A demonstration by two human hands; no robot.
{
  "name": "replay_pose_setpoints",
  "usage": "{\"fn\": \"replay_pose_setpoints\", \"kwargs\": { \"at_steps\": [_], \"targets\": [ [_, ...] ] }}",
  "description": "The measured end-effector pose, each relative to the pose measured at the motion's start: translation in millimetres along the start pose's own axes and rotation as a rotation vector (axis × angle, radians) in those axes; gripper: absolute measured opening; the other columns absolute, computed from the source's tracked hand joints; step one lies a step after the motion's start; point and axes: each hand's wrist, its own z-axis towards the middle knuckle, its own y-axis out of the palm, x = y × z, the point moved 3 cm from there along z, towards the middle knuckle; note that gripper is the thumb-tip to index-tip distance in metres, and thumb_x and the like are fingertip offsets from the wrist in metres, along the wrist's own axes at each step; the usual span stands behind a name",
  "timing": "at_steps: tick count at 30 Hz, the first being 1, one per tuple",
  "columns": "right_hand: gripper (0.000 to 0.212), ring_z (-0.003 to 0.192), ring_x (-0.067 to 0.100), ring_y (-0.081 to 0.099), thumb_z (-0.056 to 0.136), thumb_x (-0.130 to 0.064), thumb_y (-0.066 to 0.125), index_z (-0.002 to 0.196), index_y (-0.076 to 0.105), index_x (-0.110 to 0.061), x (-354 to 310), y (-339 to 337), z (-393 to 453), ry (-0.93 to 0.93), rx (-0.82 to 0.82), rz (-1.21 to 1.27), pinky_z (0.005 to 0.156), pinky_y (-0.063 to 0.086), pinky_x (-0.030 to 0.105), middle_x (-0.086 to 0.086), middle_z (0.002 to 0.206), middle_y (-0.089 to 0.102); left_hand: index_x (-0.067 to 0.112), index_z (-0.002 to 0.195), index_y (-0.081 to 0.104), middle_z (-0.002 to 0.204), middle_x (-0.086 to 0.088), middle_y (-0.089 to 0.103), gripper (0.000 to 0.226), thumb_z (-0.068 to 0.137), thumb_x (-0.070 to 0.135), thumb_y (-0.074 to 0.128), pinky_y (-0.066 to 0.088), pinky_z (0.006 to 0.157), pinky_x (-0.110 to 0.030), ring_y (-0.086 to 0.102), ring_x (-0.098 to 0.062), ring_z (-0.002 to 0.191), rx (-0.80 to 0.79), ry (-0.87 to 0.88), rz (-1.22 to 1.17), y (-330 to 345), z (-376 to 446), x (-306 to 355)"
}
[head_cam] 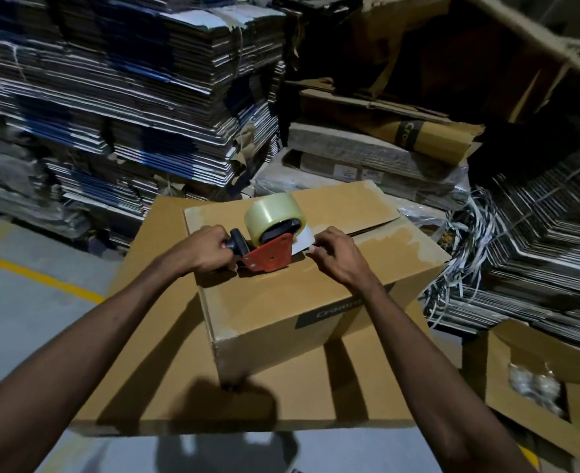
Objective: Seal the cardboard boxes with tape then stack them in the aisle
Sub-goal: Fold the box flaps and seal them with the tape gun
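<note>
Gripping black handle of red metal tape dispenser (268, 256) with left hand (210, 249), resting on closed brown cardboard box (316, 285) at centre. Pinching clear tape end (304, 243) with right hand (336, 256), toward 3 o'clock. Best anchoring end before pulling along seam (374, 228).

matt brown cardboard box (302, 295), glossy clear tape roll (271, 213)

hands: 2 – left hand (210, 249), right hand (338, 256) | tape dispenser (264, 249): 1, in the left grip, roll of clear tape (271, 213): 1 on it | closed boxes: 2 – upper box (316, 268) under the grip, lower box (165, 353) beneath | open box (534, 380): 1, right of the grip
</note>
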Motion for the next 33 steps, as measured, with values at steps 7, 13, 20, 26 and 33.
{"fn": "replay_pose_setpoints", "kwargs": {
  "at_steps": [7, 13, 20, 26, 33],
  "targets": [
    [0.023, 0.098, 0.013, 0.061, 0.102, -0.026, 0.062, 0.115, 0.072, -0.011, 21, -35, 6, 0.200, 0.212, 0.056, 0.091, 0.057, 0.040, 0.004, 0.118, 0.062, 0.011, 0.077, 0.065, 0.072, -0.008, 0.065, 0.015, 0.084, 0.021, 0.072, 0.042, 0.057, -0.032, 0.057, -0.021, 0.062, 0.029, -0.025, -0.030, -1, 1, -13],
    [0.028, 0.105, 0.013, 0.061, 0.104, -0.036, 0.059, 0.116, 0.071, -0.014, 28, -46, -32, 0.246, 0.248, 0.095, 0.095, 0.058, 0.047, 0.001, 0.120, 0.062, 0.010, 0.072, 0.067, 0.068, -0.007, 0.066, 0.015, 0.079, 0.017, 0.078, 0.043, 0.056, -0.032, 0.057, -0.020, 0.061, -0.011, -0.018, -0.060, 2, 3, -12],
    [0.052, 0.134, 0.019, 0.051, 0.105, -0.056, 0.040, 0.142, 0.060, -0.025, -48, 24, -37, 0.109, 0.057, -0.105, 0.112, 0.043, 0.048, -0.002, 0.146, 0.059, 0.007, 0.079, 0.067, 0.075, -0.010, 0.066, 0.013, 0.081, 0.015, 0.076, 0.042, 0.058, -0.034, 0.055, -0.022, 0.066, 0.012, -0.040, -0.071, 3, 5, -12],
    [0.053, 0.137, 0.022, 0.048, 0.102, -0.058, 0.039, 0.141, 0.059, -0.027, -37, 26, -25, 0.155, -0.105, -0.177, 0.118, 0.030, 0.056, -0.003, 0.149, 0.055, 0.006, 0.079, 0.067, 0.073, -0.008, 0.064, 0.016, 0.081, 0.018, 0.076, 0.041, 0.058, -0.033, 0.054, -0.021, 0.064, 0.003, -0.037, -0.063, 1, 9, -8],
    [0.059, 0.147, 0.019, 0.036, 0.098, -0.064, 0.035, 0.143, 0.057, -0.032, -34, 32, -24, 0.170, -0.195, -0.277, 0.117, 0.028, 0.059, -0.008, 0.159, 0.045, 0.012, 0.084, 0.066, 0.079, -0.007, 0.067, 0.010, 0.084, 0.018, 0.074, 0.046, 0.060, -0.033, 0.062, -0.022, 0.070, -0.018, -0.025, -0.061, 5, 11, -13]
  ]
}}
